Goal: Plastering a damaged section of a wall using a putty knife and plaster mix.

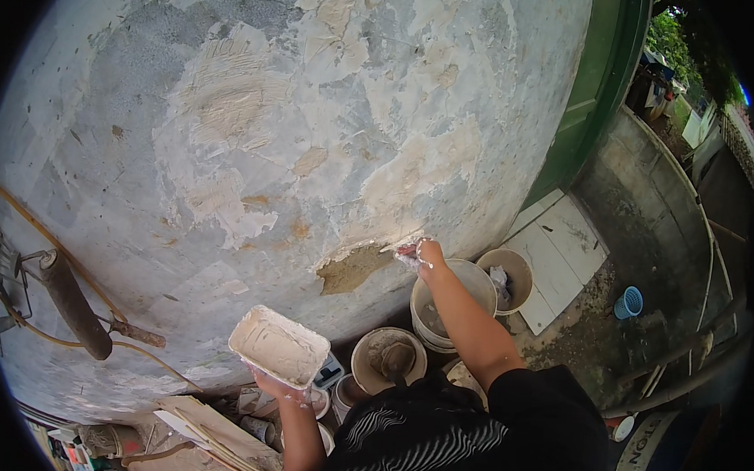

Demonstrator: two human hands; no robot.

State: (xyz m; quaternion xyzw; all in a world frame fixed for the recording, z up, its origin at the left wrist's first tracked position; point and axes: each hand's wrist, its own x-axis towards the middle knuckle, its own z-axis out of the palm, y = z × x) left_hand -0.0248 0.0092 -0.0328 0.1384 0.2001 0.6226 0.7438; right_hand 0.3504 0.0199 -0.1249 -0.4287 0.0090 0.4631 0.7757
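Observation:
My left hand supports a rectangular tub from below, its fingers closed about the underside. Pale, creamy plaster coats the inside and rim of the tub. At the wall, my right hand is closed on a small plaster-smeared tool with a reddish part, most of it hidden by the fingers. This tool is at the right end of a bare brown patch where the wall's coating is gone. Fresh plaster lines the upper edge of that patch. White smears cover the right fingers.
Several buckets stand below my right arm, among them a pale bucket and one with grey contents. A paint roller hangs at the left by a yellowish hose. Right are a green door, white tiles and a blue plastic cup.

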